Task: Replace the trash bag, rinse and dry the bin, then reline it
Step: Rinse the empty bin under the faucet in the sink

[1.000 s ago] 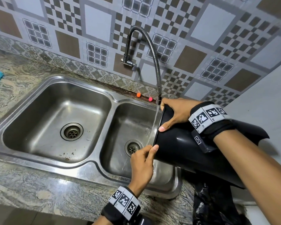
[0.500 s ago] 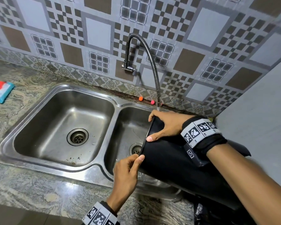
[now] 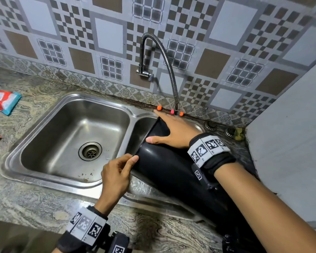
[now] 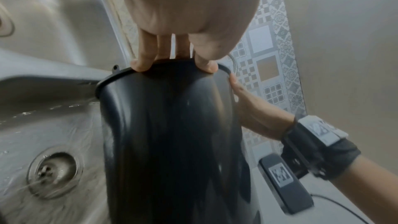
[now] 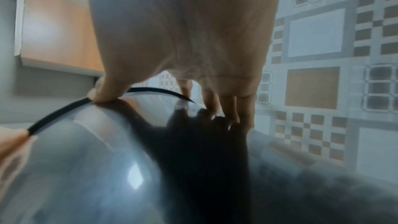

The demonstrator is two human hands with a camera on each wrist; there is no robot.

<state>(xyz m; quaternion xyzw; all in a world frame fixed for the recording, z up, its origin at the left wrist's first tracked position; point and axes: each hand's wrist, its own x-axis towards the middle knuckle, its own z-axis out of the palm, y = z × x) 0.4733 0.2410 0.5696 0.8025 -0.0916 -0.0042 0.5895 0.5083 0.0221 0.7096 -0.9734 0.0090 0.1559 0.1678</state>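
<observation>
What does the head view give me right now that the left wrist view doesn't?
Only the head view shows the left basin with its drain, the whole tap, the packets on the counter and the orange and pink balls behind the sink. Only the left wrist view shows the right basin's drain with water running over the steel. Both show the black bin tipped over the right basin, the left hand pinching its rim and the right hand on its side.
</observation>
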